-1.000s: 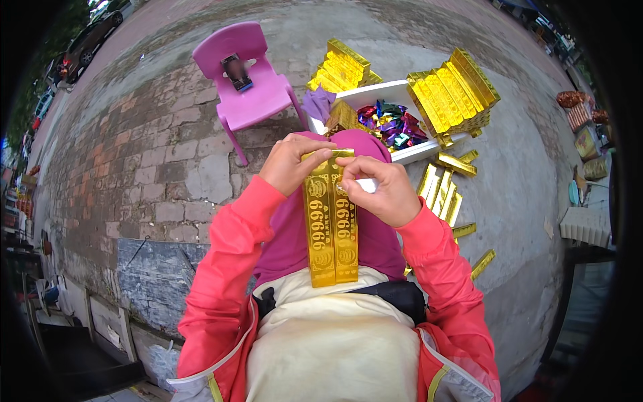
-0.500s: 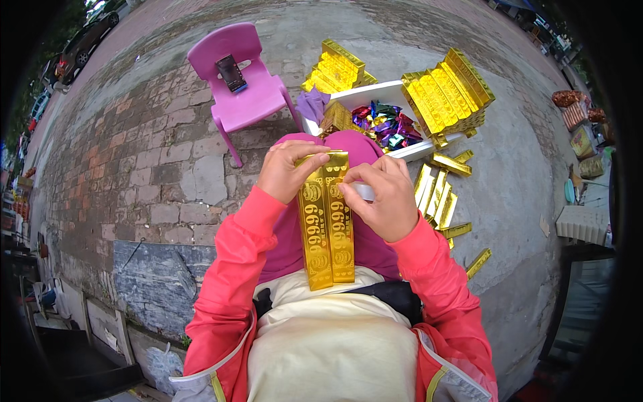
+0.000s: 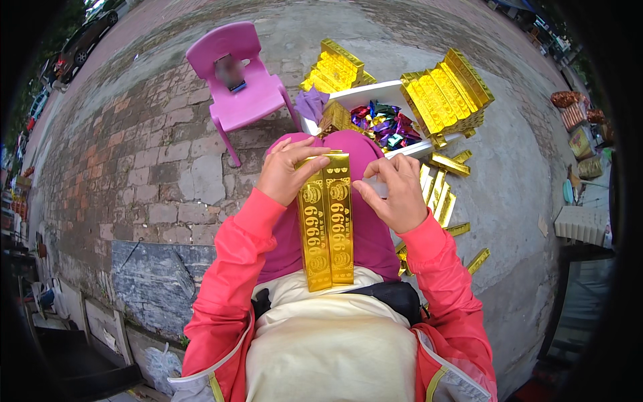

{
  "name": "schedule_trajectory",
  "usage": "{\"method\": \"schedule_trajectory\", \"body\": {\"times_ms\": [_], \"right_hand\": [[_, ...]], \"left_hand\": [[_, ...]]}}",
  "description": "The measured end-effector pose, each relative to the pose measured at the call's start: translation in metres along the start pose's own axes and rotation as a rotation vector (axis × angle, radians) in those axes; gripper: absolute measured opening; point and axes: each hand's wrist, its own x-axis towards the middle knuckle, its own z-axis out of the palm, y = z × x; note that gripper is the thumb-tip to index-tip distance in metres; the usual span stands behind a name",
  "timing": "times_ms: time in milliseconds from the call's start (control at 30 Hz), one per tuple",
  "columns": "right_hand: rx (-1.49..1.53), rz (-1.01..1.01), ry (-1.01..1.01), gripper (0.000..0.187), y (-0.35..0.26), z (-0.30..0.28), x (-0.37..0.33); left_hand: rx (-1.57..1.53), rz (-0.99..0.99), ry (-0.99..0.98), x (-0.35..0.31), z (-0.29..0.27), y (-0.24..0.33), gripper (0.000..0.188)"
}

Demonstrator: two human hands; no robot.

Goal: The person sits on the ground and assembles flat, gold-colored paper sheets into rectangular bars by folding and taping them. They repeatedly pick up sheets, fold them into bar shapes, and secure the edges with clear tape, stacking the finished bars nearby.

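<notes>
Two long gold foil paper bars (image 3: 328, 231), embossed and lying side by side, rest lengthwise on my lap over pink trousers. My left hand (image 3: 289, 167) grips their far end, the thumb lying across the top edge and the fingers along the left side. Just to the right of the bars, apart from them, is my right hand (image 3: 395, 189), its fingers curled toward the thumb. Something small and pale shows inside that curl; the fingers hide most of it, and its kind is unclear.
A white box (image 3: 385, 92) beyond my knees holds colourful foil pieces (image 3: 388, 124). Gold bar stacks stand at its left (image 3: 335, 67) and right (image 3: 449, 97). Loose gold bars (image 3: 439, 197) lie on the ground at right. A pink chair (image 3: 244, 100) bears a phone (image 3: 230, 72).
My right hand has moved off the gold bars, slightly to the right, its fingers now a little looser. My left hand keeps its hold on the far end.
</notes>
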Motion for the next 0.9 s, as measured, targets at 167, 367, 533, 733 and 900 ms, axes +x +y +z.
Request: {"method": "schedule_trajectory", "body": {"times_ms": [167, 367, 533, 733, 900], "right_hand": [[0.012, 0.019, 0.009, 0.024, 0.001, 0.001, -0.002], [0.021, 0.002, 0.006, 0.025, -0.001, 0.002, -0.003], [0.021, -0.002, -0.007, 0.025, 0.000, 0.002, -0.003], [0.022, -0.008, 0.015, 0.026, 0.003, 0.008, -0.003], [0.107, 0.058, -0.131, 0.029, 0.008, 0.004, -0.006]], "left_hand": [[-0.049, 0.008, -0.025, 0.001, -0.002, 0.005, 0.026], [-0.093, 0.012, -0.016, 0.000, -0.003, 0.007, 0.024], [-0.110, 0.001, -0.021, 0.000, -0.003, 0.005, 0.024], [-0.101, 0.010, -0.013, -0.001, -0.005, 0.009, 0.025], [-0.068, 0.049, 0.027, -0.009, -0.011, 0.025, 0.025]]}}
